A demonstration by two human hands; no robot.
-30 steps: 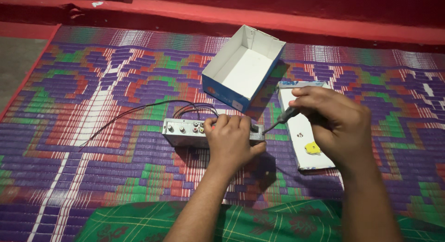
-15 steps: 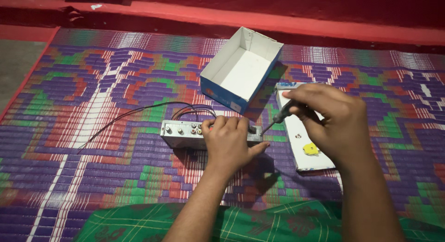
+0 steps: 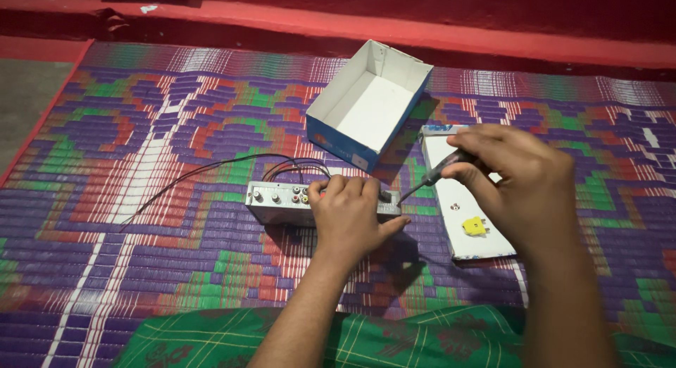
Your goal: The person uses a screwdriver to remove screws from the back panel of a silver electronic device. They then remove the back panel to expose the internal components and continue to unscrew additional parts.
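Amplifier board (image 3: pixel 282 199), mat centre, wired at 11 o'clock: rigid, light, likely fragile, best held by its edges. Left hand (image 3: pixel 352 216) clamps it. At 3 o'clock, right hand (image 3: pixel 517 178) pinches a screwdriver (image 3: pixel 431 176).

A home floor, it seems: a woven plastic mat (image 3: pixel 141 164) in purple, green and red lies on a red-painted floor (image 3: pixel 422 30).

I see a woven floor mat (image 3: pixel 141 128) in purple, green, red and white, a red-painted ledge (image 3: pixel 493 40) along its far edge, and bare grey floor (image 3: pixel 24 100) at left.
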